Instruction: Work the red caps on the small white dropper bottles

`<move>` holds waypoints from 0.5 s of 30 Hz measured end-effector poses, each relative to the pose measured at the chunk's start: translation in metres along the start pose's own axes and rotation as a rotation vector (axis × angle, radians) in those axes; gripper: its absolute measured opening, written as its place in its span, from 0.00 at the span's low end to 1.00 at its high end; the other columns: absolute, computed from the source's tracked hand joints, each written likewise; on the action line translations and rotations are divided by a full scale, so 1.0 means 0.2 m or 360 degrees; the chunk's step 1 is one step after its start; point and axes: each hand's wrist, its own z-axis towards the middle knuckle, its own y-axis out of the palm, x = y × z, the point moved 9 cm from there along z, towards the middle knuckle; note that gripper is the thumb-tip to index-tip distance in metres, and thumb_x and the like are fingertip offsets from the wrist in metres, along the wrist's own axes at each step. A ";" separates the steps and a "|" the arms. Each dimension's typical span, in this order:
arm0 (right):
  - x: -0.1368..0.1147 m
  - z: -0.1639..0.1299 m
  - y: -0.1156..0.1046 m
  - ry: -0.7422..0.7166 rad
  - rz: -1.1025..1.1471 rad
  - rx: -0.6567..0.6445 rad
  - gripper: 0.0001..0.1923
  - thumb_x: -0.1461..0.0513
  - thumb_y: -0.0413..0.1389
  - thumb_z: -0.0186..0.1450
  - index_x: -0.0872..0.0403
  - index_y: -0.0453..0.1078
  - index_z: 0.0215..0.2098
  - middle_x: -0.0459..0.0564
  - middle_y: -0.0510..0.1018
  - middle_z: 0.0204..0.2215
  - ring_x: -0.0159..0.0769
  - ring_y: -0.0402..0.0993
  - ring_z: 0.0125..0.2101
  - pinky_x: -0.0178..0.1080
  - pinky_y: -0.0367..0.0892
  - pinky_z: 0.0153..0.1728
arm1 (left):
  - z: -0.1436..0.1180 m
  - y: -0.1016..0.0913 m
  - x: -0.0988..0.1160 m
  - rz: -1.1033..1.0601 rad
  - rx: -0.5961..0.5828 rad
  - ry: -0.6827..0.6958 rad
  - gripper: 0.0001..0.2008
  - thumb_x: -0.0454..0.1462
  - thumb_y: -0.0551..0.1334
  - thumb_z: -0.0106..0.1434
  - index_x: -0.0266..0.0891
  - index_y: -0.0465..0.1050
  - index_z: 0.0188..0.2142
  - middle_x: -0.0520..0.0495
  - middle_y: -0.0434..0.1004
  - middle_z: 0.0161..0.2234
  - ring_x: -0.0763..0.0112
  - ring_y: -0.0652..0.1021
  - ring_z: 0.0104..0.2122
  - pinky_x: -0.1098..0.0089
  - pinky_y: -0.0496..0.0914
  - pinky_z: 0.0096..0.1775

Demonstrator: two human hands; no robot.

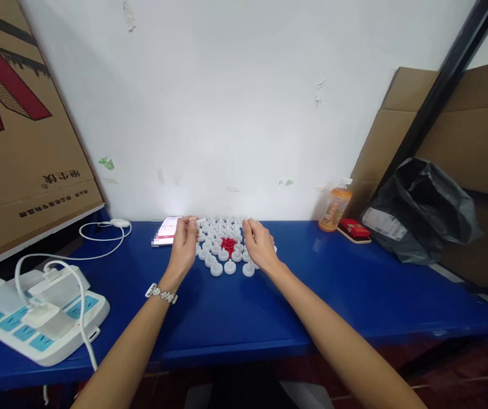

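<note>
A cluster of translucent white nozzle caps (229,267), round with narrow tips, covers the middle of the blue table. Among them lies a small heap of red pieces (228,245), too small to tell apart clearly. At the cluster's left edge, my left hand (185,241) is closed, thumb against fingers, with a white nozzle cap (201,221) showing at its fingertips. Over the right side of the cluster, my right hand (259,241) is pinched shut. Whatever sits between its fingertips is hidden or too small to name.
A lit phone (169,228) lies left of the caps. Farther left are a power strip (62,346) with chargers and a white cable (82,307). An orange drink bottle (335,205), a red box (354,228) and a grey plastic bag (422,210) stand at right.
</note>
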 end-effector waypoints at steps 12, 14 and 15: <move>-0.03 0.01 0.14 -0.0071 0.0449 -0.0386 0.15 0.52 0.51 0.68 0.53 0.73 0.42 0.44 0.76 0.26 0.33 0.68 0.28 0.35 0.61 0.32 | -0.09 0.18 0.04 0.0502 -0.0704 0.0193 0.16 0.46 0.63 0.62 0.43 0.67 0.47 0.48 0.77 0.42 0.68 0.75 0.37 0.68 0.68 0.37; -0.05 -0.01 0.11 -0.0036 0.0612 -0.0430 0.12 0.54 0.53 0.67 0.53 0.73 0.38 0.44 0.75 0.24 0.31 0.68 0.25 0.34 0.61 0.29 | -0.11 0.20 0.06 0.0501 -0.0741 0.0198 0.17 0.47 0.63 0.62 0.43 0.68 0.46 0.48 0.77 0.42 0.67 0.75 0.37 0.68 0.68 0.37; -0.04 -0.02 0.10 -0.0009 0.0649 -0.0447 0.11 0.55 0.53 0.66 0.54 0.72 0.36 0.44 0.75 0.24 0.31 0.68 0.25 0.33 0.61 0.28 | -0.12 0.21 0.06 0.0514 -0.0752 0.0205 0.18 0.48 0.64 0.61 0.43 0.68 0.46 0.48 0.76 0.41 0.67 0.75 0.37 0.67 0.68 0.37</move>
